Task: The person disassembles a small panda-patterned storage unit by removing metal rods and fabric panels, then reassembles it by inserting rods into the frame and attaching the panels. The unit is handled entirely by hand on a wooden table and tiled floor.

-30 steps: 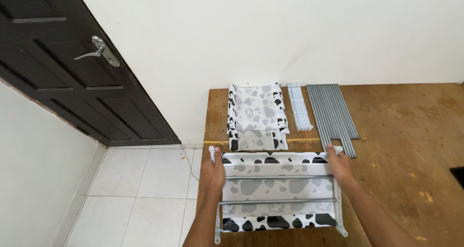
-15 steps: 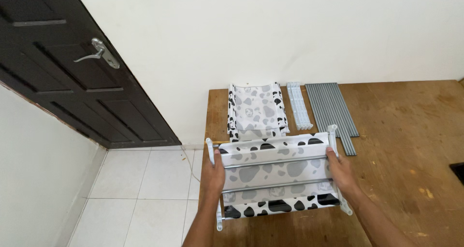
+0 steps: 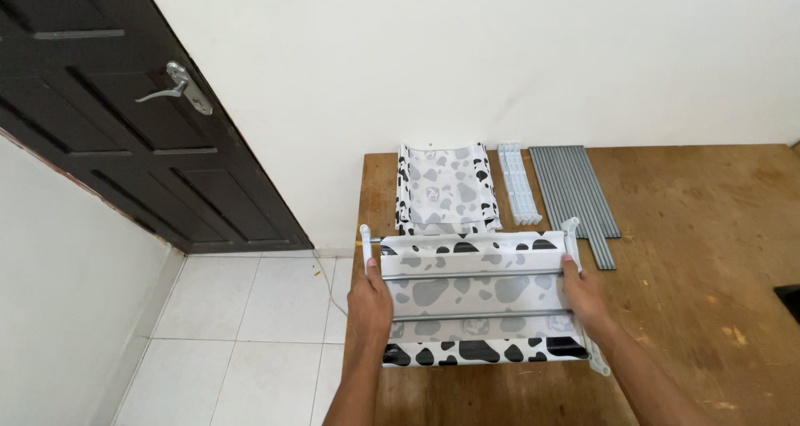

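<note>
A rack shelf (image 3: 475, 297) of cow-spotted white fabric stretched on grey rods is held slightly above the wooden table (image 3: 692, 259). My left hand (image 3: 371, 301) grips its left white end piece and my right hand (image 3: 583, 297) grips the right one. Behind it lies a folded stack of the same spotted fabric (image 3: 446, 189). To the right of that stack rest white plastic connector strips (image 3: 518, 183) and a bundle of grey metal rods (image 3: 577, 199).
The table stands against a white wall. To its left are a white tiled floor (image 3: 242, 326) and a dark wooden door (image 3: 125, 118) with a metal handle (image 3: 179, 84). A thin cord hangs near the table's left edge.
Both hands have lifted the spotted shelf and tilted it, its far edge rising toward the fabric stack. The view has shifted a little as well.
</note>
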